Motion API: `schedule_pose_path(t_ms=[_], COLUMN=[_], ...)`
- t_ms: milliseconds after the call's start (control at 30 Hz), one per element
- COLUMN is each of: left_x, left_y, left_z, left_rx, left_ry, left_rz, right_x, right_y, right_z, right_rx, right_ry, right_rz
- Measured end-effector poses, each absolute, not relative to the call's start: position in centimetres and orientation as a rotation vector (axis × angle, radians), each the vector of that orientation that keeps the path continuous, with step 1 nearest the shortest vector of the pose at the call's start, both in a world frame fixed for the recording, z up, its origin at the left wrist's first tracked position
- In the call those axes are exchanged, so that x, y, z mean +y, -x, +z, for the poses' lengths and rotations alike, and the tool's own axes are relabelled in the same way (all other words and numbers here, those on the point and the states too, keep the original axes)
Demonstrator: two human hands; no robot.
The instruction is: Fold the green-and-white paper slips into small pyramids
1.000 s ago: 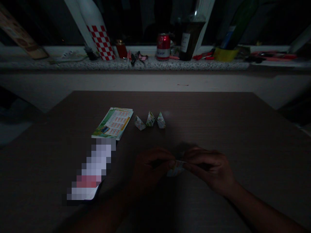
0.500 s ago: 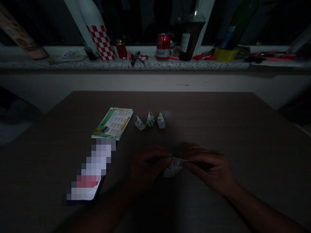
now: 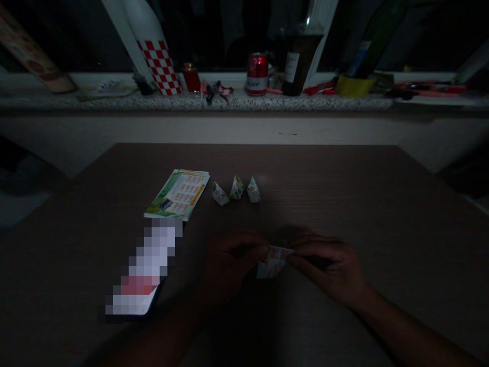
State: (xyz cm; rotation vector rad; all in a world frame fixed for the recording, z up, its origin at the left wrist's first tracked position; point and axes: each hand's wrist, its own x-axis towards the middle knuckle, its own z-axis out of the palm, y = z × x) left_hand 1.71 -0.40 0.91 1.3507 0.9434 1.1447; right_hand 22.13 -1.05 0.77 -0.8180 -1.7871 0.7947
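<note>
A small printed piece of paper [image 3: 273,262], partly folded, is stretched between my two hands above the table. My left hand [image 3: 237,260] pinches its upper left corner between thumb and fingers. On the other side, my right hand [image 3: 328,260] grips the right corner in a closed pinch. Beyond them three small folded paper pieces [image 3: 237,188] stand in a row on the table. To their left lies a stack of printed calendar cards [image 3: 178,194], green and white. Dim light hides the finer folds of the held paper.
A phone [image 3: 145,270] with a blurred, lit screen lies on the table [image 3: 344,188], left of my hands. Along the granite windowsill [image 3: 244,104] stand a red-and-white checked bottle [image 3: 158,63], a red can [image 3: 257,74], a dark bottle [image 3: 298,63] and a yellow tape roll [image 3: 355,85].
The held paper has tilted slightly, so more of its printed face shows. Both hands keep their pinch and have barely shifted.
</note>
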Motion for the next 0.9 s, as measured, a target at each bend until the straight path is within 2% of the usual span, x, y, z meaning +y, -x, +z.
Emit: schedule_pose_path(t_ms=[900], left_x=[-0.35], left_y=[-2.11], left_z=[1.07], left_rx=[0.96], left_ry=[-1.15], left_rz=[1.167], right_x=[-1.14], right_y=[-21.83], right_z=[0.5], right_rx=[-1.773], right_ry=[0.881], right_rz=[0.882])
